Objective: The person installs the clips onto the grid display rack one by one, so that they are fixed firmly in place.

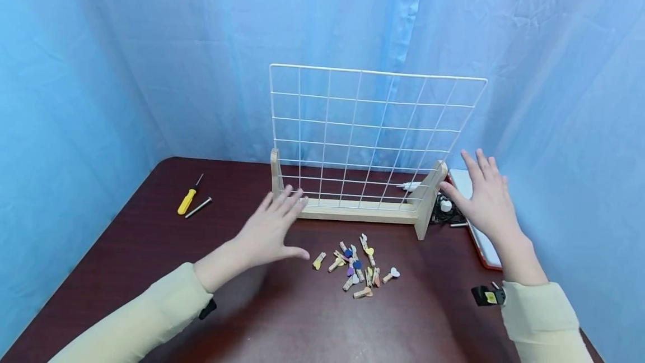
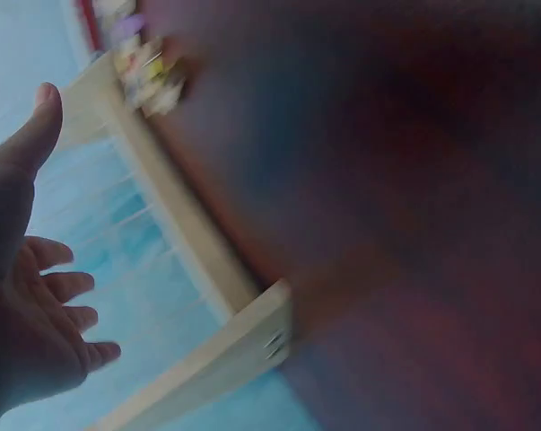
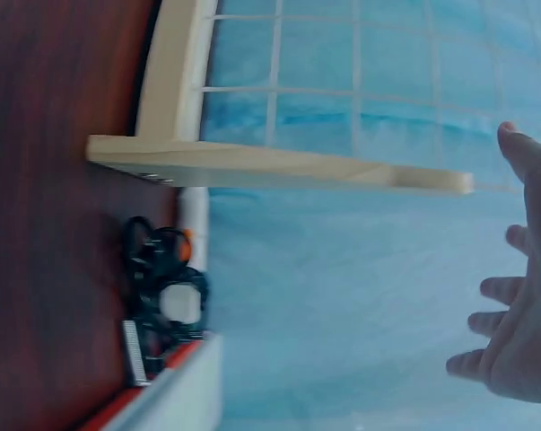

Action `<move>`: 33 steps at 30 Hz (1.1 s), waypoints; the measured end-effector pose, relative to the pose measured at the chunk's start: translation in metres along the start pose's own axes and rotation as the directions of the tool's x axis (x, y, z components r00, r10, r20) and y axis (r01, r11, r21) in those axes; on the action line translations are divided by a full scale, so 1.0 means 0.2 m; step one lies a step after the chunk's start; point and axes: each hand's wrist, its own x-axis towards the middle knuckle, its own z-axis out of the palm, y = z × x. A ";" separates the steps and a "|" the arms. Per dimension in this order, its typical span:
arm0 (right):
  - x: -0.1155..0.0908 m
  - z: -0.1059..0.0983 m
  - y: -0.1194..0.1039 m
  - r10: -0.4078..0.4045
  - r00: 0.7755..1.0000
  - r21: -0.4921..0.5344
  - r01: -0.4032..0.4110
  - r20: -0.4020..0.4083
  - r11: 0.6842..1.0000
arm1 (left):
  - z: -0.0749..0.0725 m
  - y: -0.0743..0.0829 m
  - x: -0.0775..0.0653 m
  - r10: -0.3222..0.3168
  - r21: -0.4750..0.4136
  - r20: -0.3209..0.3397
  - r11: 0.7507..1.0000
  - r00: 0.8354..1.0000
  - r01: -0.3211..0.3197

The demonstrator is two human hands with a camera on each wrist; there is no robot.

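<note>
A white wire grid (image 1: 353, 133) stands upright in a wooden base (image 1: 358, 213) on the table. My left hand (image 1: 264, 234), fingers spread, hovers in front of the base's left end and holds nothing. On the other side my right hand (image 1: 486, 198) is raised beside the right wooden upright (image 1: 428, 200), its fingers apart and nothing in them. Between the hands, in front of the base, lies a loose pile of small wooden clothespins (image 1: 355, 262) with coloured hearts. In the left wrist view the clothespins (image 2: 149, 76) are blurred.
A yellow screwdriver (image 1: 187, 201) and a metal bolt (image 1: 199, 208) lie at the left of the dark red table (image 1: 201, 262). Behind the right upright are a black cable bundle (image 1: 443, 209) and a white, red-edged case (image 1: 489, 245). Blue curtains (image 1: 227, 43) surround the table.
</note>
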 end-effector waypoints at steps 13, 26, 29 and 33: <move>0.10 0.32 0.15 -0.014 1.000 0.528 0.017 -0.008 0.849 | 0.39 0.15 0.07 0.039 -0.347 0.095 0.938 0.995 -0.004; 0.07 0.32 0.11 -0.038 0.999 0.669 0.022 0.010 0.743 | 0.31 0.06 0.10 -0.002 -0.520 0.001 0.854 1.000 0.002; 0.07 0.32 0.12 -0.043 0.999 0.671 0.022 0.015 0.741 | 0.17 0.00 0.11 -0.069 -0.544 -0.118 0.839 0.991 -0.007; 0.06 0.32 0.13 -0.054 0.998 0.664 0.030 0.016 0.747 | -0.05 -0.10 0.13 -0.184 -0.542 -0.262 0.841 0.947 0.014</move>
